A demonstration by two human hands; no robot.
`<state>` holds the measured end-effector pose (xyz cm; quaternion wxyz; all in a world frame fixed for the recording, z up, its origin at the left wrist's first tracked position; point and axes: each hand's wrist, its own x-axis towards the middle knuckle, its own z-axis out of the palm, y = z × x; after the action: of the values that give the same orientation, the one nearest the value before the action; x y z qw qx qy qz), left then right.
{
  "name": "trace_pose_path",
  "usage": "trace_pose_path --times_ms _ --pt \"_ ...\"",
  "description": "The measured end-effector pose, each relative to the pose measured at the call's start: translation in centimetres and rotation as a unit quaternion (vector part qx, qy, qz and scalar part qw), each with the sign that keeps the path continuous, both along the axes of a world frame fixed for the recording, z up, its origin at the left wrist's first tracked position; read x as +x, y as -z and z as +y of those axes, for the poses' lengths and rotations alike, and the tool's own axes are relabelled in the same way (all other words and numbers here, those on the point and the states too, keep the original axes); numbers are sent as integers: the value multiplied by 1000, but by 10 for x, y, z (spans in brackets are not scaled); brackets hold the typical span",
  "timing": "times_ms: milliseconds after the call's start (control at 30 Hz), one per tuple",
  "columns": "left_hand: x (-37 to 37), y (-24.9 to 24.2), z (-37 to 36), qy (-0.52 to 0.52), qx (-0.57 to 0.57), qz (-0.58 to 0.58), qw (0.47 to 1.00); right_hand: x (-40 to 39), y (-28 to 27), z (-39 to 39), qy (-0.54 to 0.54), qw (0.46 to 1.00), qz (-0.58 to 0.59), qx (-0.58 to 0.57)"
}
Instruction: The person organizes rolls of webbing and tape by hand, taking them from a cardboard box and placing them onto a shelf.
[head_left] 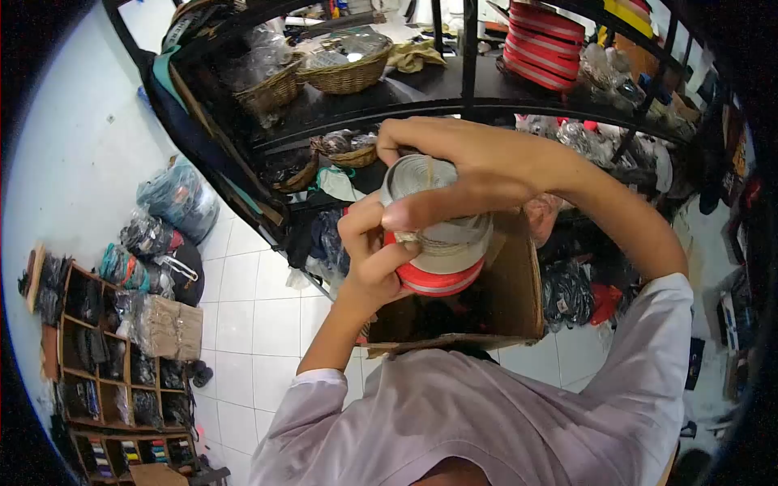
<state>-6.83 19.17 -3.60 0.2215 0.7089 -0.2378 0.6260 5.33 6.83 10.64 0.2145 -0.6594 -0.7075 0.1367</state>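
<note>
A stack of webbing rolls is held up in front of my chest, with a grey roll point(417, 176) on top, a cream roll point(458, 251) below it and a red roll with a pale stripe point(446, 282) at the bottom. Curled fingers of my left hand point(369, 255) press against the near left side of the stack. My right hand point(466, 166) reaches across from the right, its fingers behind the grey roll and its thumb in front. The thumb covers part of the rolls. Directly beneath the stack is an open cardboard box point(519, 283).
Ahead stands a black metal shelf point(405, 105) with wicker baskets point(344, 74) and a pile of red striped webbing point(543, 44). Bagged goods point(178, 198) lie on the tiled floor point(267, 324) at left, near a wooden compartment rack point(121, 364).
</note>
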Motion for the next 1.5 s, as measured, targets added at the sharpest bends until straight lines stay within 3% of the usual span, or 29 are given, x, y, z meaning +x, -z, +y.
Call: trace_pose_path --times_ms 100,133,167,233,300,367,433,467,500,600,633,667,767,833,967,1100,1200,1233,1333,1433,1500 --pt "5 -2 -2 66 -55 -32 996 -1 -7 -2 20 998 43 -36" --pt "-7 0 14 59 31 58 996 1 -5 -2 15 994 110 -25" --pt "-13 -5 9 58 33 56 996 3 -3 -3 11 984 176 -13" --pt "-25 -21 -5 -150 -18 113 982 6 0 -5 8 983 186 -3" --pt "-19 -21 -2 -158 -30 75 984 -1 5 -9 33 940 325 97" --pt "-18 -24 -1 -157 -54 51 985 -11 16 -14 79 918 357 153" --pt "-17 -30 -6 -171 -65 53 982 -15 33 -13 39 845 367 387" --pt "-13 -35 -9 -145 -69 43 986 -27 38 -13 16 781 446 437" --pt "-11 -40 -13 -118 -73 34 990 -36 43 -14 13 785 443 433" --pt "-3 -55 -12 -18 -61 42 997 -49 46 -16 147 736 410 519" --pt "1 -56 -10 38 -42 45 997 -51 46 -16 146 736 408 520" --pt "4 -52 -14 181 -83 82 977 -53 46 -16 157 749 407 499" --pt "4 -52 -10 138 -39 90 986 -43 56 -12 140 770 413 466" --pt "6 -48 -11 147 -49 80 985 -35 61 -10 133 818 309 467" --pt "1 -48 -11 117 -53 70 989 -34 44 -17 131 817 319 463" --pt "-6 -54 -5 84 3 106 991 -15 0 -29 2 832 299 468" --pt "1 -59 -7 233 -19 69 970 -6 -30 -35 -33 873 267 407" --pt "-2 -61 -8 230 -15 65 971 -5 -38 -34 -60 903 213 369" --pt "-14 -66 -14 103 -39 102 989 -9 -43 -28 -68 941 145 297" --pt "-22 -59 -12 61 -96 163 980 -8 -41 -20 -73 951 101 284" --pt "-18 -57 -10 70 -114 159 978 -4 -41 -15 -101 943 144 283"
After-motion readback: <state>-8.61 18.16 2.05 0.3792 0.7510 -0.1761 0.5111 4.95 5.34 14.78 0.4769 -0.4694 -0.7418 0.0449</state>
